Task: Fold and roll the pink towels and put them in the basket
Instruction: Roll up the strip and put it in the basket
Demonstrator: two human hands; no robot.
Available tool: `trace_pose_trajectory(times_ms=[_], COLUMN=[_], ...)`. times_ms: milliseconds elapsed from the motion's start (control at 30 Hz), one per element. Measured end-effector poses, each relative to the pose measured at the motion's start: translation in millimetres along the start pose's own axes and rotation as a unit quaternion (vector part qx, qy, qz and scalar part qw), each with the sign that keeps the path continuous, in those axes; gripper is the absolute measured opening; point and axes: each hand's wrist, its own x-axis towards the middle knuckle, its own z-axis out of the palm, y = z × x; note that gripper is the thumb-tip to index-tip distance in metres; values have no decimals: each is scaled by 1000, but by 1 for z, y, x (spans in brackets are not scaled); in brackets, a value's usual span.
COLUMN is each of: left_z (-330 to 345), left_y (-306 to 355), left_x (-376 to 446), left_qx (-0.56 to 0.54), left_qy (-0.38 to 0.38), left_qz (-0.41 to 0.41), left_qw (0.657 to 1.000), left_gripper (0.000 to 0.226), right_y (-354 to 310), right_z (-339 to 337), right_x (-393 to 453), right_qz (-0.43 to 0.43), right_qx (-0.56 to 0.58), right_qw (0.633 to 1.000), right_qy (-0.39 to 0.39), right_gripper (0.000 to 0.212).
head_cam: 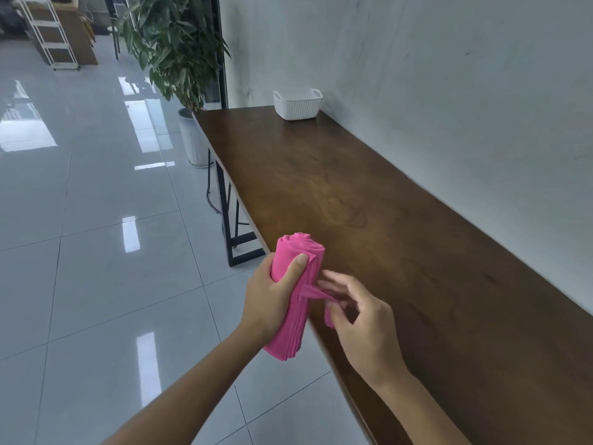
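Note:
A rolled pink towel (296, 252) is held upright in the air at the near left edge of the long brown table (369, 194). My left hand (269, 297) grips the roll around its middle, thumb pressed on its front. My right hand (359, 313) pinches a loose corner of the towel and pulls it out to the right of the roll. A white ribbed basket (297, 104) with two handles stands at the table's far end against the wall; its inside is not visible.
A grey wall (449, 91) runs along the table's right side. A potted plant (179, 49) in a white pot stands on the glossy tiled floor beyond the table's far left corner. A white shelf rack (51, 33) stands far back left.

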Motion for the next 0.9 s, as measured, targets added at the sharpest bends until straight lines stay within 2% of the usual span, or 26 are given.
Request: trace_pose_trajectory(times_ms=[100,267,333,400,433,500,533,567,633,667,733,900], left_z=[-36,-97,-120,-144,-156,-177,-186,-196,-211,-218,-229,-246], left_y=[3,0,2,3,3,3,2,2,1,0,-3,-11], left_x=[11,29,34,38,41,46,48,50,54,55,58,71], left_qx=[25,105,140,169,183,210,221,229,246,255,268,267], left_qy=[37,76,90,93,92,87,84,81,77,75,72,60], left_qz=[12,42,67,88,93,102,107,111,120,122,122,115], left_qw=[999,991,984,977,974,968,966,964,959,956,953,955], left_gripper=[53,52,49,43,41,41,42,43,46,48,53,50], right_y=[-10,-32,-45,-61,-69,-79,-82,-88,-98,-100,-103,-103], right_z=[24,73,92,108,116,133,143,153,170,176,188,206], right_x=[11,33,43,53,58,66,69,71,76,78,83,97], right_qz=[-53,-86,-29,108,185,320,377,420,456,449,430,399], right_qx=[-99,-190,-142,-8,72,191,270,364,508,551,585,586], right_qw=[991,970,976,972,956,905,865,810,703,671,650,663], right_qy=[70,122,163,207,216,204,192,188,200,208,223,242], right_gripper=[28,27,25,15,7,32,36,31,26,26,29,34])
